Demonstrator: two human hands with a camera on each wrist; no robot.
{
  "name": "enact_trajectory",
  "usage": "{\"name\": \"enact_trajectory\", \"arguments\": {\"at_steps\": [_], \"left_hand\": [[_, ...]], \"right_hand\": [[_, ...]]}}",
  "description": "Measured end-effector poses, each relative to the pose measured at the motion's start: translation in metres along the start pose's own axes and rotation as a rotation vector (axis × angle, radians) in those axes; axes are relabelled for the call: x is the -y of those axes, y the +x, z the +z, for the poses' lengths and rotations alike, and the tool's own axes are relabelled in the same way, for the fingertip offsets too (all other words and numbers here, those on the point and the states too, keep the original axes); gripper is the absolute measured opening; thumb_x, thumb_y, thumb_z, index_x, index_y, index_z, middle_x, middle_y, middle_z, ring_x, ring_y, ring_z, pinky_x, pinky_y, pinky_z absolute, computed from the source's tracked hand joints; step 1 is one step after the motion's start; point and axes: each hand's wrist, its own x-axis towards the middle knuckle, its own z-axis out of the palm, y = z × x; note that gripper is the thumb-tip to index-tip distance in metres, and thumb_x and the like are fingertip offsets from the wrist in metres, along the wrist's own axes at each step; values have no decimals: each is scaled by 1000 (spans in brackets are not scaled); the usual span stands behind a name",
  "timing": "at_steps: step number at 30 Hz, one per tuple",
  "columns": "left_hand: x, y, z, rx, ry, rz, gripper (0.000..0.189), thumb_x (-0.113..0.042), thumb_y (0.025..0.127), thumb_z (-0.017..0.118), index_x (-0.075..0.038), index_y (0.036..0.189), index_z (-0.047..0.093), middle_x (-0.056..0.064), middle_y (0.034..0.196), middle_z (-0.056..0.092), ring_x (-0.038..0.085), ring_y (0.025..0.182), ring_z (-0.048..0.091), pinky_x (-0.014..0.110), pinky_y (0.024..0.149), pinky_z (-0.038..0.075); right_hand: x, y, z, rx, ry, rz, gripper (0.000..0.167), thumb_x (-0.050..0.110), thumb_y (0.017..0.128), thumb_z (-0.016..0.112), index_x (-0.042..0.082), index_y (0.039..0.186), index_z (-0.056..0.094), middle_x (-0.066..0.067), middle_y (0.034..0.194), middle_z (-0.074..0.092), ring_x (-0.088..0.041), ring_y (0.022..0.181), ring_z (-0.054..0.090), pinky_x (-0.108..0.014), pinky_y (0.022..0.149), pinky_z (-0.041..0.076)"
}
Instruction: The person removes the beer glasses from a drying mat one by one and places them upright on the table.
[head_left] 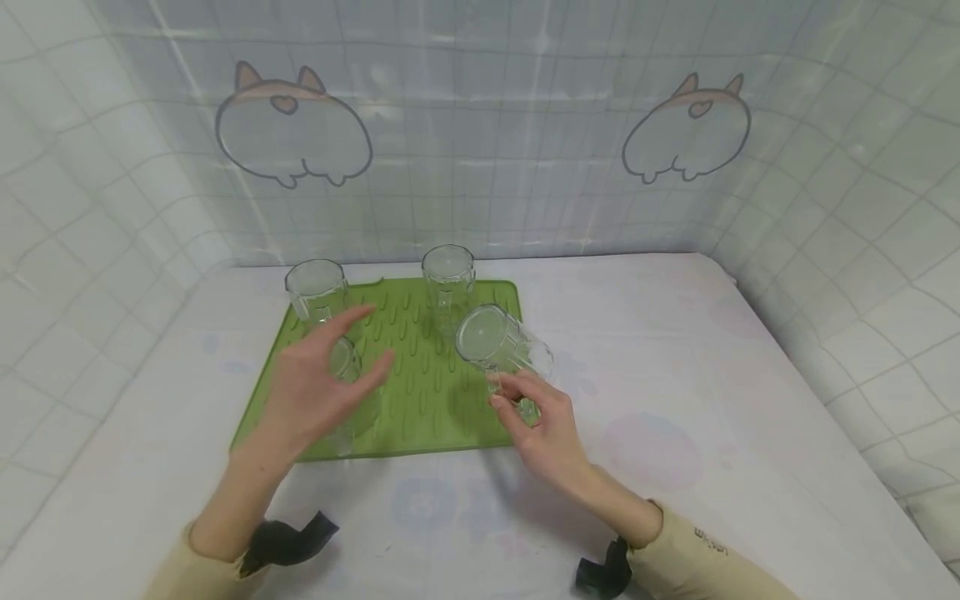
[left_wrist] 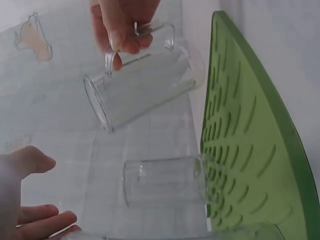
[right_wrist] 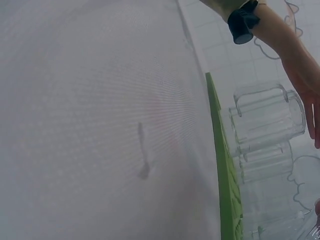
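"What's your right hand (head_left: 538, 425) doing?"

"It's grasping! Your thumb and fingers are pinching the handle of the tilted mug (head_left: 489, 337), and that clear glass is leaning over the right side of the green mat (head_left: 408, 408), its mouth pointing left and its base pointing right."

"Is the base touching the mat?"

"I can't tell from here."

"And your left hand (head_left: 318, 375)?"

"Released! You're holding nothing there; thumb and fingers are spreading apart above the near left mug (head_left: 344, 360), which is standing upright on the mat."

"Who's waiting at the far side?"

"Two more: the far left mug (head_left: 317, 283) is standing at the mat's corner, and the far middle mug (head_left: 450, 271) is standing just beyond the one you're gripping. The mat itself is lying on the white tabletop (head_left: 660, 333)."
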Motion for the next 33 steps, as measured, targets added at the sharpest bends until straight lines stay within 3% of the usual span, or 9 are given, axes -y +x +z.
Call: {"name": "enact_trajectory", "arguments": {"at_steps": [5,9,19,33], "left_hand": [[-9,1,6,40,-21,27,63,-25,81,81,-5,136,58,14,130,66,35,118,63,50,101,55],[-17,4,12,57,-33,53,67,-31,80,84,-4,135,59,13,130,67,33,117,64,46,101,56],[-33,8,25,115,-47,35,68,-37,82,81,-4,136,58,13,132,66,33,120,63,47,103,55],[-45,9,39,226,-101,-91,72,-43,85,78,-5,141,53,13,137,62,32,127,58,49,110,49]], "right_hand": [[-1,0,0,-8,-10,-22,27,-7,86,70,2,111,72,-4,80,66,-17,75,62,-24,69,55],[0,0,-1,-13,-18,-40,27,-8,86,70,2,111,72,-4,80,65,-16,75,61,-24,68,55],[1,1,-1,0,-6,-48,29,-9,86,70,1,113,71,-5,82,67,-18,75,62,-24,69,56],[2,0,0,22,-9,-61,30,-11,84,70,1,112,71,-4,86,69,-16,77,62,-24,69,56]]}}
